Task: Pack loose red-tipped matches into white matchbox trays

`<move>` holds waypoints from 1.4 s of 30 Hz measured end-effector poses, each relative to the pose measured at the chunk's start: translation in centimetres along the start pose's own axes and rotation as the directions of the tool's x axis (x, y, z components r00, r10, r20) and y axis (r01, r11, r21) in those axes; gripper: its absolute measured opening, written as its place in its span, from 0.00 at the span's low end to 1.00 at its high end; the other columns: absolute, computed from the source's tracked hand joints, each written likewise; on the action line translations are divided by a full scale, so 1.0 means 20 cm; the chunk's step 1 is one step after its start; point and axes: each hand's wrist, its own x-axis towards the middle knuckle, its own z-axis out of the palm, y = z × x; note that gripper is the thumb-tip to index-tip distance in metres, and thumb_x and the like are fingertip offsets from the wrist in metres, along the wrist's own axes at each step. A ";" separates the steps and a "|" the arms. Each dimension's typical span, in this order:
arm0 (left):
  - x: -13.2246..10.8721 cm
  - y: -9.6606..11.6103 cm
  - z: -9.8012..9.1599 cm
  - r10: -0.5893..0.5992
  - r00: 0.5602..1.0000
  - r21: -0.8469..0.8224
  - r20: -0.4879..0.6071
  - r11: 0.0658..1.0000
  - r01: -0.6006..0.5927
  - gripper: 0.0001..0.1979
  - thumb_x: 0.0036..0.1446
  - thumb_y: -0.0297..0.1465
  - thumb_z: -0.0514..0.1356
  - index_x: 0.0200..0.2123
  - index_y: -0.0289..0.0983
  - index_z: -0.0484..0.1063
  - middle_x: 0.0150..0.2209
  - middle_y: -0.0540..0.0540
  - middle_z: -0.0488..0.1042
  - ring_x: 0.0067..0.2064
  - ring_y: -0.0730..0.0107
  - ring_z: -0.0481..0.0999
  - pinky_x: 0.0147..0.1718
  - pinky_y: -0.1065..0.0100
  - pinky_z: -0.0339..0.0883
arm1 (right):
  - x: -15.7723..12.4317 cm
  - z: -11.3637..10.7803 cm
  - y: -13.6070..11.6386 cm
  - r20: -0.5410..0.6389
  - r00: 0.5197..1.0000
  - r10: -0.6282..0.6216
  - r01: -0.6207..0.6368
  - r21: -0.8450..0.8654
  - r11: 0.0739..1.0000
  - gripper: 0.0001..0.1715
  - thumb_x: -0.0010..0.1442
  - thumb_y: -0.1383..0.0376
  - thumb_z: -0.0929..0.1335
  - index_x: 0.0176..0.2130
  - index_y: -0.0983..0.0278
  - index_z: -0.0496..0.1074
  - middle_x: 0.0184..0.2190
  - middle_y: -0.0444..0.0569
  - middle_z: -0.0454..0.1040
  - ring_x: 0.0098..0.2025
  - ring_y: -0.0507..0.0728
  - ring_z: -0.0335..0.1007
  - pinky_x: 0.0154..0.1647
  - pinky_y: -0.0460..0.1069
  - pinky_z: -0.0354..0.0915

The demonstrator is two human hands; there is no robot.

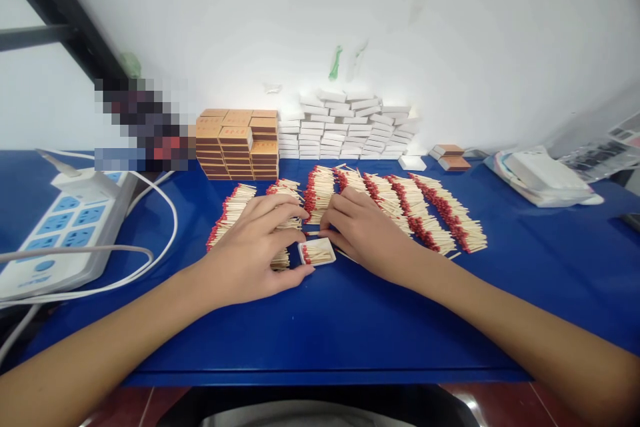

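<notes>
A white matchbox tray [332,256], part filled with red-headed matches [316,254], lies on the blue table. My left hand [255,240] holds it at the left end, thumb at the near corner and index finger at the far corner; the other fingers reach over a row of matches. Just beyond the tray's right side, my right hand [365,230] is closed, with its fingertips pinched at a few matches [313,233] near the middle pile. How many it grips is hidden. Several rows of loose matches [320,195] spread behind and beside both hands.
Brown matchboxes [237,147] stand stacked at the back left, beside piled white trays [345,127] against the wall. Two brown boxes [450,157] and a plastic-wrapped pack [545,173] lie right. A power strip [65,233] with white cables occupies the left.
</notes>
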 end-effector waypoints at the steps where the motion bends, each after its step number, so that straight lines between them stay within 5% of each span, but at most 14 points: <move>1: 0.00 0.00 0.00 -0.001 1.000 -0.001 0.000 1.000 0.001 0.12 0.63 0.40 0.69 0.43 0.38 0.80 0.56 0.39 0.78 0.64 0.49 0.72 0.64 0.48 0.67 | 0.00 0.00 0.00 0.015 1.000 0.000 0.000 -0.019 1.000 0.10 0.75 0.67 0.67 0.40 0.67 0.76 0.40 0.56 0.74 0.43 0.62 0.63 0.49 0.56 0.61; 14: 0.00 0.00 0.00 -0.009 0.999 0.016 -0.033 1.000 0.010 0.11 0.63 0.39 0.69 0.41 0.37 0.80 0.56 0.39 0.78 0.64 0.48 0.72 0.63 0.46 0.68 | -0.03 -0.09 -0.11 -0.031 0.998 -0.048 0.048 0.000 0.999 0.11 0.74 0.65 0.67 0.38 0.66 0.76 0.39 0.55 0.75 0.43 0.62 0.66 0.48 0.57 0.65; 24: 0.00 0.01 -0.01 -0.013 1.000 0.022 -0.025 1.000 0.013 0.11 0.64 0.39 0.68 0.41 0.37 0.81 0.56 0.38 0.78 0.65 0.47 0.72 0.63 0.46 0.68 | -0.02 -0.05 -0.02 -0.026 0.999 0.029 -0.028 0.009 1.000 0.14 0.75 0.68 0.65 0.50 0.67 0.80 0.39 0.55 0.74 0.43 0.62 0.64 0.46 0.56 0.63; 42: 0.00 0.00 0.00 -0.009 1.000 0.024 -0.023 1.000 0.010 0.11 0.64 0.40 0.68 0.41 0.37 0.81 0.56 0.38 0.78 0.64 0.47 0.72 0.63 0.46 0.68 | -0.03 -0.06 -0.04 -0.009 0.999 0.040 -0.038 0.155 0.987 0.15 0.75 0.71 0.64 0.47 0.65 0.81 0.36 0.52 0.73 0.41 0.60 0.65 0.43 0.55 0.61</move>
